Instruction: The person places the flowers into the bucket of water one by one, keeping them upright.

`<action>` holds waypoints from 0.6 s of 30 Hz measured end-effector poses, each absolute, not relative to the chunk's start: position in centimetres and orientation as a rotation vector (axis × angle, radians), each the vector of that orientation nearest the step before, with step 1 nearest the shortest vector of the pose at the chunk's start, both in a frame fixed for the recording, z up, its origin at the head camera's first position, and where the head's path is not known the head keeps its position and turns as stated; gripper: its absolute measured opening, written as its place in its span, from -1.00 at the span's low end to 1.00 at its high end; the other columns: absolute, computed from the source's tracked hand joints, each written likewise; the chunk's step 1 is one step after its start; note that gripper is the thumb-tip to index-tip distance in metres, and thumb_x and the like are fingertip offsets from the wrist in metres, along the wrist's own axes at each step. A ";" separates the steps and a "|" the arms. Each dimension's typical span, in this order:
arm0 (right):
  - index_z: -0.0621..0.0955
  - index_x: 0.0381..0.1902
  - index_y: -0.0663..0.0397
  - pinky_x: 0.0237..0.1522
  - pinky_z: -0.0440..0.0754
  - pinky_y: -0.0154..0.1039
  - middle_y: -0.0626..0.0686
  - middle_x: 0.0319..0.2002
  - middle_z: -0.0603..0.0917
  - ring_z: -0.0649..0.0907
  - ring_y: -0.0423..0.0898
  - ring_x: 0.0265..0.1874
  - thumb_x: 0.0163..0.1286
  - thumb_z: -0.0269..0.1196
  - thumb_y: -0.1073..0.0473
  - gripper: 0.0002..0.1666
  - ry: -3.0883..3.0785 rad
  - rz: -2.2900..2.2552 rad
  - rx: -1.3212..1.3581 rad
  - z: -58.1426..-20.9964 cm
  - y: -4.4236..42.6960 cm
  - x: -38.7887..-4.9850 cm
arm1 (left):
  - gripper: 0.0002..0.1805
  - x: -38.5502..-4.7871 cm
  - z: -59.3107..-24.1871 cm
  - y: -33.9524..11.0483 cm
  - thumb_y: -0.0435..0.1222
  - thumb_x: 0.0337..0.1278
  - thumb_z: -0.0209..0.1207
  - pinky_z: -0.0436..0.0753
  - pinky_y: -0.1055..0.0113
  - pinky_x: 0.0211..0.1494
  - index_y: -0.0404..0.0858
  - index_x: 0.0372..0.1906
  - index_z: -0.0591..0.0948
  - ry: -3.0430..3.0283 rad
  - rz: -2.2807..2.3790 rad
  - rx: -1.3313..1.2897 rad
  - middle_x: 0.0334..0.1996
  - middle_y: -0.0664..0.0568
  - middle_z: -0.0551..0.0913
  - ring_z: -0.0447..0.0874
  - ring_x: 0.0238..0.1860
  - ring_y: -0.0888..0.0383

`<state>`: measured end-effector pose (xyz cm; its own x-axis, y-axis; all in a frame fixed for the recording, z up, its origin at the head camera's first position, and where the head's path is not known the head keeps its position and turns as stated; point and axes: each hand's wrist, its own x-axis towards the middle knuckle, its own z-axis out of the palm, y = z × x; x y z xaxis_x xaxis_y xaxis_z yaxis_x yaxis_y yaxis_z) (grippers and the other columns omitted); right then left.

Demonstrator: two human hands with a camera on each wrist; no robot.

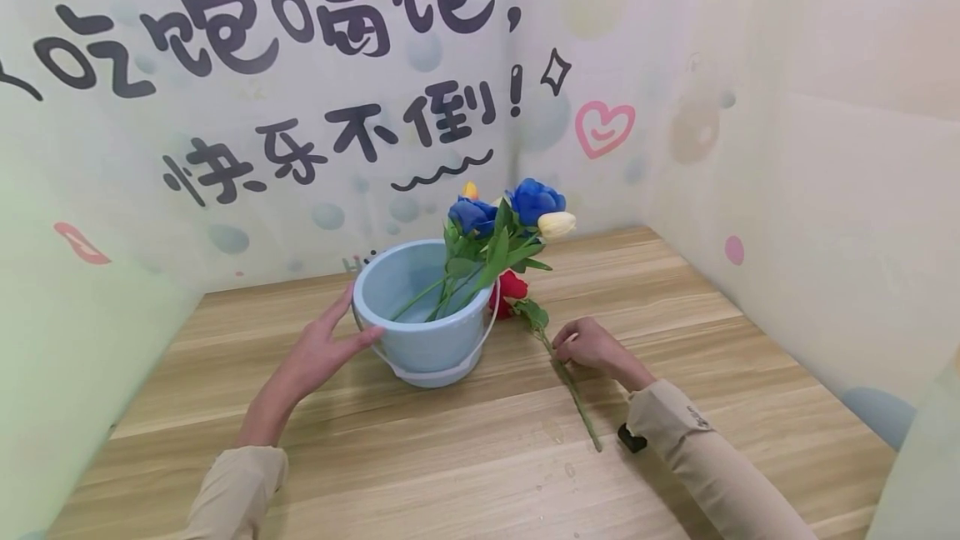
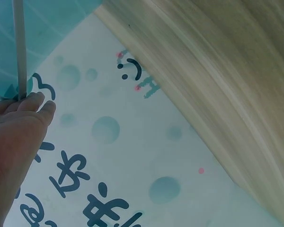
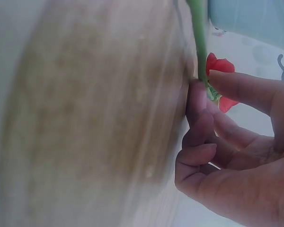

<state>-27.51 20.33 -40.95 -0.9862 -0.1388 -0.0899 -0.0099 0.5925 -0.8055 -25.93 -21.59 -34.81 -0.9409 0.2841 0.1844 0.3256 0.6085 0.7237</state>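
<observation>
A light blue bucket (image 1: 431, 357) with a pale handle stands upright on the table. My left hand (image 1: 318, 352) rests against its left side, thumb at the front rim and fingers spread along the outside. In the left wrist view the fingertips (image 2: 38, 101) touch the bucket near its handle. Blue flowers (image 1: 536, 200), a white tulip (image 1: 557, 225) and a yellow bloom (image 1: 470, 190) lean out over the bucket's right rim. A red flower (image 1: 510, 290) lies to the right of the bucket. My right hand (image 1: 592, 347) pinches its green stem (image 3: 199, 40) between thumb and index finger.
The wooden table (image 1: 420, 465) meets a printed wall (image 1: 300, 90) at the back and another wall (image 1: 810, 190) on the right. A small black object (image 1: 632, 440) is beside the right sleeve (image 1: 667, 419).
</observation>
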 end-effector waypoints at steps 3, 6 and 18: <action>0.69 -0.28 0.35 -0.42 0.48 -0.33 0.02 -0.48 0.65 0.54 -0.15 -0.48 0.14 0.35 0.40 -0.84 2.671 -1.350 -0.140 -40.9 20.2 -27.5 | -0.01 -25.9 -34.8 -21.6 0.11 0.38 0.24 0.14 -0.48 0.41 -0.03 0.70 -0.02 -2.770 -1.273 -0.525 0.65 -0.14 -0.01 -0.07 0.60 -0.33; 0.68 -0.30 0.33 -0.42 0.48 -0.35 0.01 -0.50 0.64 0.55 -0.18 -0.51 0.14 0.38 0.40 -0.86 2.666 -1.351 -0.129 -40.9 20.1 -27.6 | -0.01 -25.8 -34.8 -21.6 0.10 0.38 0.25 0.14 -0.49 0.41 -0.03 0.70 -0.02 -2.765 -1.277 -0.527 0.65 -0.15 0.00 -0.07 0.60 -0.33; 0.65 -0.34 0.35 -0.52 0.55 -0.41 0.01 -0.60 0.61 0.56 -0.23 -0.62 0.16 0.33 0.48 -0.91 2.644 -1.365 -0.172 -41.1 19.8 -27.9 | 0.00 -25.8 -34.7 -21.6 0.11 0.37 0.25 0.15 -0.49 0.40 -0.04 0.70 -0.01 -2.779 -1.260 -0.505 0.65 -0.17 0.00 -0.06 0.59 -0.36</action>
<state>-27.89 19.80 -41.07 -0.9804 -0.1752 -0.0898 -0.0282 0.5764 -0.8167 -25.79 -21.56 -34.65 -0.9455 0.2734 0.1766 0.3131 0.6152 0.7236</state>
